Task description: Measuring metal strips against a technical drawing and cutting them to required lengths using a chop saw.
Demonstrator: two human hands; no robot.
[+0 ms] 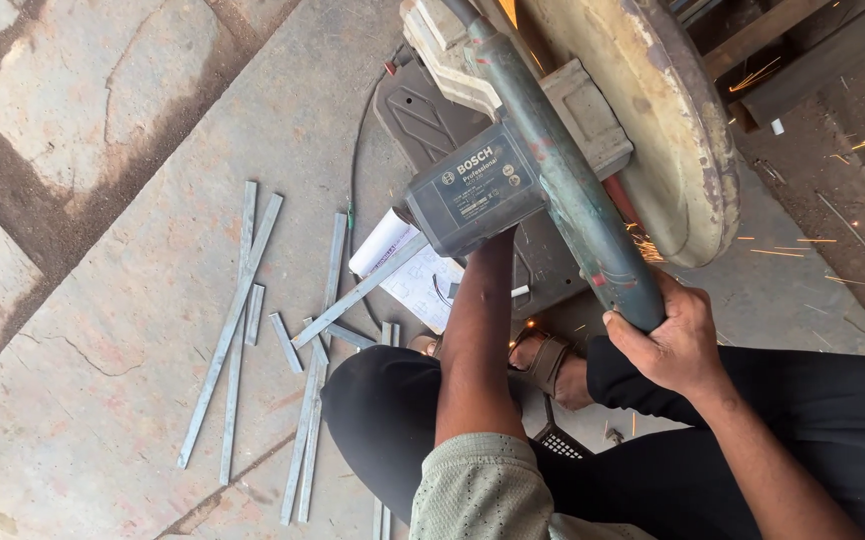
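Note:
A chop saw (513, 170) with a dark green motor body and a worn cream blade guard (668, 120) stands on the stone floor in front of me. My right hand (668, 340) is shut around the saw's green handle (593, 240). My left arm reaches under the motor body, and my left hand is hidden behind it. A long grey metal strip (358, 293) runs in under the saw from the left. Orange sparks (783, 250) fly out to the right of the guard.
Several cut grey metal strips (238, 330) lie scattered on the stone floor at the left. A sheet of white paper (418, 280) lies under the saw. A black cable (355, 170) runs beside the saw base. My legs in black trousers and a sandalled foot (543, 360) are below.

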